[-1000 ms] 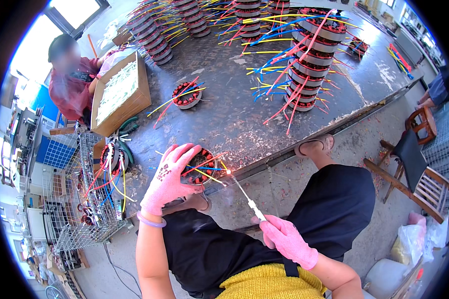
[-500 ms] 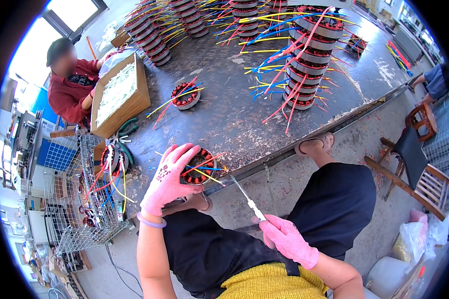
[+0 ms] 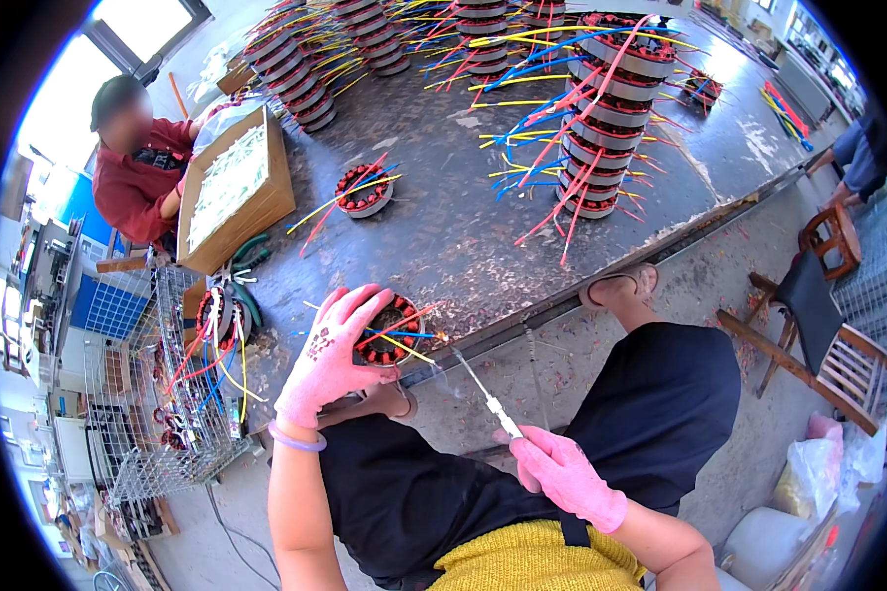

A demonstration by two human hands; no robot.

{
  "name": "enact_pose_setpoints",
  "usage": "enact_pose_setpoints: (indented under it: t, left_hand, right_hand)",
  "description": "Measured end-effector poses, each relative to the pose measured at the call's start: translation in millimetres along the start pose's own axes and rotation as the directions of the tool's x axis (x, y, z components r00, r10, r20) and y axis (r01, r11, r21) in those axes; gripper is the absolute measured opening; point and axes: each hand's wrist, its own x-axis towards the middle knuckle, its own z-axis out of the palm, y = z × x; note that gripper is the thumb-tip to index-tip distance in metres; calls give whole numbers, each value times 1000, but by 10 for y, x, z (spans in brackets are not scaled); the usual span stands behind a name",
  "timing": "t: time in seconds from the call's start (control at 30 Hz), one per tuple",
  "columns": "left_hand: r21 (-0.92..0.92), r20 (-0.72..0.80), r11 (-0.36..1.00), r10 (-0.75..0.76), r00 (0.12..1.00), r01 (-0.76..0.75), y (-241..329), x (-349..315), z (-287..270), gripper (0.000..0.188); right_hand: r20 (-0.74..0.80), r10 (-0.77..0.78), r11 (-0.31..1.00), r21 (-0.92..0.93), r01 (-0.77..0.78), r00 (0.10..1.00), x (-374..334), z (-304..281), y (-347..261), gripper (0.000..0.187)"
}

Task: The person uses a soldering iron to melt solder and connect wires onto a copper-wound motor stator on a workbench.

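In a pink glove, my left hand (image 3: 337,345) grips a small wound motor stator (image 3: 396,352) by its side, at the near edge of the table. Red, blue and yellow lead wires stick out of it toward the right. My right hand (image 3: 569,477), gloved in pink too, is closed round a thin torch (image 3: 499,407) with a white handle and a slender metal tube. The tube's tip points up and left at the wire ends, where a small orange glow shows. Faint smoke drifts below the wires.
A dark worn table (image 3: 443,227) carries a single stator (image 3: 365,191) and a tall stator stack (image 3: 616,118), with several more stacks behind. At left are a cardboard box (image 3: 284,187) of white pieces, a wire basket (image 3: 158,433) and a co-worker (image 3: 138,172). A wooden chair (image 3: 808,335) stands right.
The orange glow at the wire ends is a little brighter, and the torch has shifted slightly left. My left hand keeps its hold on the stator.
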Motion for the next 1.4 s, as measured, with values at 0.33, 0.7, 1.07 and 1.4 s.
enact_pose_setpoints:
  t: [0.33, 0.7, 1.07, 1.4]
  left_hand:
    - [8, 18, 1000, -13, 1000, 13, 11, -9, -10, 98]
    - [19, 16, 999, -26, 1000, 26, 2, -17, 2, 99]
    - [33, 15, 999, -23, 1000, 22, -3, -18, 7, 100]
    - [40, 22, 999, -37, 999, 36, 5, -18, 6, 101]
  right_hand:
    - [-2, 18, 998, -64, -18, 1000, -23, -5, -67, 33]
    - [-8, 16, 996, -89, -17, 1000, -26, 21, -110, 36]
    - [2, -17, 997, -73, 17, 1000, -11, 4, -42, 36]
    - [-2, 1, 996, -85, -2, 1000, -10, 7, -65, 36]
